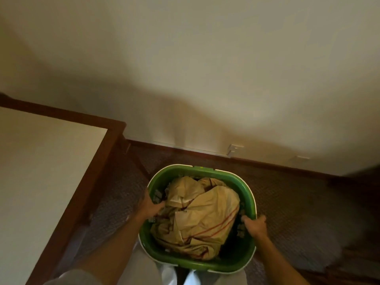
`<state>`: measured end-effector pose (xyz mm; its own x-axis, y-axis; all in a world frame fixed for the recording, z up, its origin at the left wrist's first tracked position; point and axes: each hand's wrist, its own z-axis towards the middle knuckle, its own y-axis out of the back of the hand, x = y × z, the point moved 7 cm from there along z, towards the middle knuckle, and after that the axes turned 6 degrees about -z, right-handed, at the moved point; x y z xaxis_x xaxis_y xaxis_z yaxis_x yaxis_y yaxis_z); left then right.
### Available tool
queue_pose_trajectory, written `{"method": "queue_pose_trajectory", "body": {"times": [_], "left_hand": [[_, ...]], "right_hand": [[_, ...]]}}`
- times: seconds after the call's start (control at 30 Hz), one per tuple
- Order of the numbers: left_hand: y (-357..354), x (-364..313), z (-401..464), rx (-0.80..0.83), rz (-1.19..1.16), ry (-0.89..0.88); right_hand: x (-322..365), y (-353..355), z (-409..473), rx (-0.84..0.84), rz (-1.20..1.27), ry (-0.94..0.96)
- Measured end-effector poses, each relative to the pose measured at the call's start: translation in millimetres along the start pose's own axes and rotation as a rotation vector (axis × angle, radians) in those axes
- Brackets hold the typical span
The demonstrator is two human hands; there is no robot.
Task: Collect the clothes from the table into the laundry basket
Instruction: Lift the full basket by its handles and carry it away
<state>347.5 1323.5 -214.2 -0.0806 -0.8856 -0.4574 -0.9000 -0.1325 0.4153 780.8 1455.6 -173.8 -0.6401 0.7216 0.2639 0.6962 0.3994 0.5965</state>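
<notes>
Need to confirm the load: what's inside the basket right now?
Crumpled tan cloth with thin red stripes fills the green basket, held at the rim by both hands. Anything beneath the cloth is covered.

From where I stand, nothing here carries writing I can read. The green laundry basket shows no label or brand, and the red-striped beige cloth inside bears no lettering or numbers.

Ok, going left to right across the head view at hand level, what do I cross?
Table → left hand on the basket rim → beige clothes inside the green laundry basket → right hand on the opposite rim → carpet.
</notes>
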Motion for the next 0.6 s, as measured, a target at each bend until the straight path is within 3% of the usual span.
{"method": "queue_pose_trajectory", "body": {"times": [0.07, 0.17, 0.3, 0.47, 0.53, 0.6], "left_hand": [[-4.3, -10.0, -9.9, -0.061, -0.038, 0.003], [-6.7, -8.4, -4.7, -0.208, -0.052, 0.057], [-4.3, -15.4, -16.0, -0.262, -0.124, 0.096], [15.6, -43.6, -67.1, -0.347, 0.048, 0.145], [23.6, -61.1, -91.4, -0.327, -0.055, 0.123], [15.7, -74.3, -112.5, -0.186, -0.360, 0.107]], "right_hand": [[-6.1, -10.4, 10.3, 0.005, 0.006, -0.012], [-11.4, -19.6, 11.3, -0.117, -0.114, -0.022], [4.5, -16.1, -15.6, -0.163, -0.103, -0.049], [22.7, 18.5, -54.7, -0.246, 0.001, -0.009], [33.3, 31.6, -75.9, -0.231, 0.120, 0.052], [47.9, 24.8, -103.2, -0.038, 0.265, 0.059]]}}
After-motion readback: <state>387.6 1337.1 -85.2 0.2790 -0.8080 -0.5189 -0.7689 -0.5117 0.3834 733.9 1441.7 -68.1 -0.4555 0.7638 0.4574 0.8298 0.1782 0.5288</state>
